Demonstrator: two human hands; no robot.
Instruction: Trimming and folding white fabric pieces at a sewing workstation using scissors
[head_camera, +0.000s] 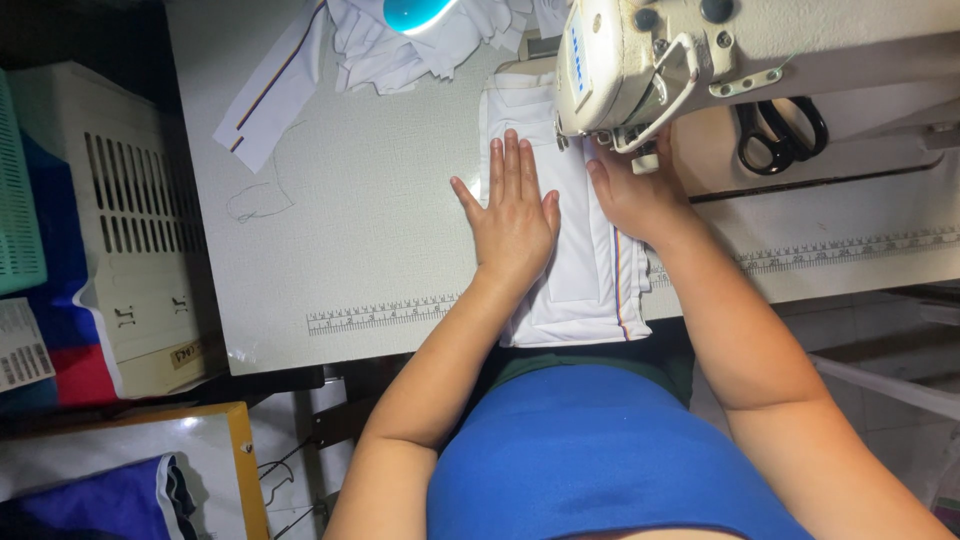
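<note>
The person sits at an industrial sewing machine (640, 60), and the step in hand looks like feeding a seam: a white fabric piece (575, 250) with a narrow multicoloured stripe along its right edge lies on the pale sewing table (350, 230), running from the table's near edge up under the machine head. The left hand (512, 215) lies flat on the cloth, fingers spread and straight, pressing down rather than gripping anything. The right hand (632, 195) rests on the striped edge just below the presser foot area, fingers reaching toward the needle; whether it pinches the cloth or only steers it I cannot tell. The next move, by my judgement, calls for both hands keeping the cloth flat and the striped edge straight as it passes under the foot, with the fingertips kept off the needle. A pile of white cut pieces (420, 40) lies at the far side of the table, black scissors (780, 130) to the right of the machine. To the left stand a cream slotted plastic crate (130, 210) and a green basket (18, 200); their contents are not visible from here.
</note>
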